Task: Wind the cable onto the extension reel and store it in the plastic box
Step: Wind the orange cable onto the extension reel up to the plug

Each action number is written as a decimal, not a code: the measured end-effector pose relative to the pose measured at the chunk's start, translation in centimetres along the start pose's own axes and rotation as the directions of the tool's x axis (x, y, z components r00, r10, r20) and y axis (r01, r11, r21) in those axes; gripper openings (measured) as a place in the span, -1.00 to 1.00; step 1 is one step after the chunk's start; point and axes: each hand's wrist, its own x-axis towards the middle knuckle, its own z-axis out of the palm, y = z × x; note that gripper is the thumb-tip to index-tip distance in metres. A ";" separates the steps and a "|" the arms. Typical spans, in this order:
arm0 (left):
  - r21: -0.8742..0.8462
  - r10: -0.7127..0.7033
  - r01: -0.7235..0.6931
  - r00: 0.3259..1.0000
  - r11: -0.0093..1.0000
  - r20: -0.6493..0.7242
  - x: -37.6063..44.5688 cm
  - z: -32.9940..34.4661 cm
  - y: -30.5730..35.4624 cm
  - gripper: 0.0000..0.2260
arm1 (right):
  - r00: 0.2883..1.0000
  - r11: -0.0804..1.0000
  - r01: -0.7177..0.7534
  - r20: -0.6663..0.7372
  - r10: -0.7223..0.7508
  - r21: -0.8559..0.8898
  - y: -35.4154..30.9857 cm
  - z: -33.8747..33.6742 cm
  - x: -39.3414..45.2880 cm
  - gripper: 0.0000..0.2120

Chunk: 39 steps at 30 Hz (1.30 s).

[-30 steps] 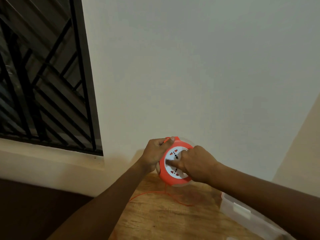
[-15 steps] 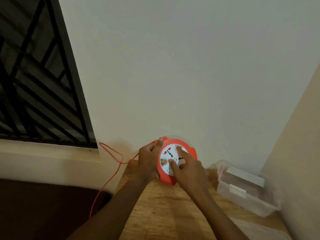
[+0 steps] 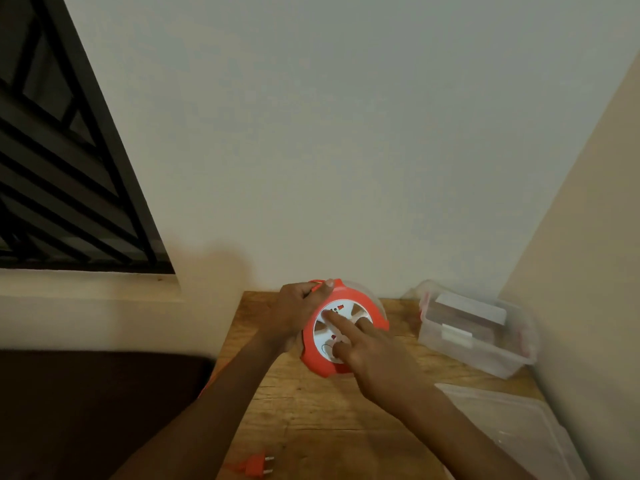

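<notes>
Plug (image 3: pixel 257 465) lies loose at near edge of surface (image 3: pixel 311 420), cable mostly hidden. Box lid (image 3: pixel 512 424) flat near right edge. Mid-surface: right hand (image 3: pixel 372 355) fingers extended, pressing white hub of extension reel (image 3: pixel 343 329); left hand (image 3: pixel 294 311) grip clamped on reel rim, thumb over orange cable. Plastic box (image 3: pixel 479 332) open at far right corner. Risk: plug whips or snags on surface edge during winding; reel slips from left grip.

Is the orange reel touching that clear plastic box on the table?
Apart. The head view shows bare wooden table between the reel and the plastic box.
</notes>
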 end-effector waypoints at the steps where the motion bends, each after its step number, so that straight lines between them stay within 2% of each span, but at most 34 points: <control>1: 0.014 -0.004 0.004 1.000 1.000 0.030 -0.1 0.0 -0.2 -0.76 | 0.998 0.997 0.059 0.030 -0.058 -0.040 0.1 0.2 0.0 -0.53; 4: -0.007 -0.053 0.054 0.994 0.999 0.100 -0.2 -0.1 -0.8 -0.71 | 0.970 0.971 0.209 0.156 -0.189 -0.119 0.5 0.8 0.1 -0.56; 7: -0.041 -0.100 0.105 0.988 0.994 0.113 -0.1 -0.3 -1.4 -0.72 | 0.937 0.932 0.313 0.216 -0.273 -0.182 1.0 0.5 0.4 -0.56; 14: -0.047 -0.125 0.130 0.987 0.990 0.104 0.3 -1.1 -2.4 -0.69 | 0.873 0.858 0.454 0.311 -0.375 -0.241 1.9 -0.8 1.7 -0.44; 18: -0.022 -0.128 0.131 0.984 0.991 0.124 0.4 -1.4 -2.8 -0.68 | 0.816 0.791 0.529 0.440 -0.375 -0.307 1.6 -1.4 2.5 -0.46; 21: -0.066 -0.137 0.147 0.981 0.987 0.136 0.3 -1.4 -2.7 -0.71 | 0.789 0.731 0.562 0.517 -0.332 -0.387 0.4 -1.4 3.0 -0.47; 24: -0.103 -0.146 0.159 0.981 0.982 0.125 0.3 -1.7 -2.6 -0.69 | 0.779 0.702 0.572 0.549 -0.303 -0.424 -0.4 -1.8 3.4 -0.49; 29: -0.241 -0.194 0.204 0.979 0.949 0.063 0.4 -1.4 -2.2 -0.63 | 0.811 0.658 0.545 0.525 -0.258 -0.519 -1.2 -2.9 4.8 -0.49; 34: -0.243 -0.170 0.177 0.984 0.954 0.051 0.7 -1.5 -2.1 -0.65 | 0.813 0.628 0.556 0.513 -0.275 -0.544 -0.7 -3.6 5.5 -0.52; 37: -0.199 -0.151 0.160 0.987 0.967 0.057 0.9 -1.7 -2.2 -0.71 | 0.836 0.700 0.511 0.477 -0.270 -0.499 0.1 -3.0 6.1 -0.49; 39: -0.177 -0.136 0.141 0.990 0.974 0.043 0.9 -1.8 -2.2 -0.72 | 0.859 0.773 0.459 0.441 -0.260 -0.439 0.9 -2.3 6.2 -0.31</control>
